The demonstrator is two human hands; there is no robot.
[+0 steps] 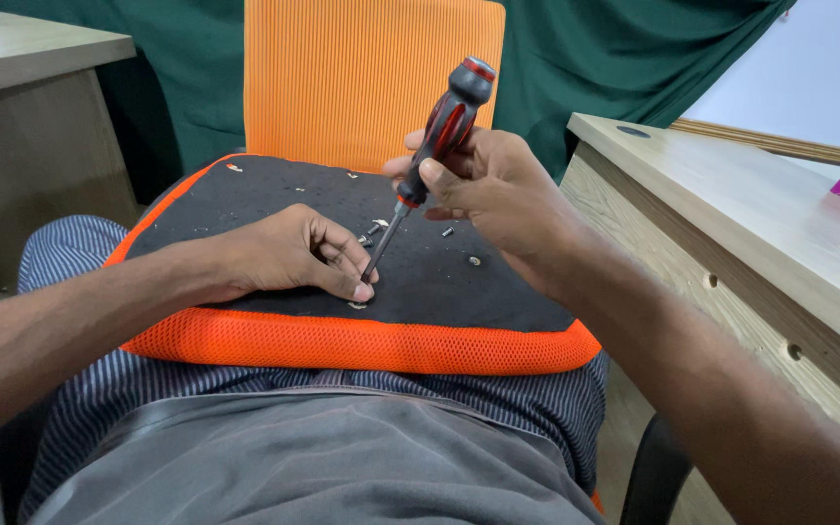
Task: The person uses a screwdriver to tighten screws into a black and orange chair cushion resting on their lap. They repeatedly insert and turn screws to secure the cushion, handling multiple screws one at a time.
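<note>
Gripping a red-and-black screwdriver [437, 136] by its handle with fingers wrapped tight, the right hand [493, 190] tilts the tool so its shaft slants down to the black seat cushion [245, 194] with orange mesh edging, which lies across the person's lap. The left hand [289, 253] rests curled on the cushion, thumb and forefinger pinched at the screwdriver's tip. Loose screws [371, 233] lie scattered just beyond, and a wooden desk [760, 233] stands to the right.

Loose screws [447, 231] lie on the seat cushion [498, 292], desk [731, 214] to its right.
</note>
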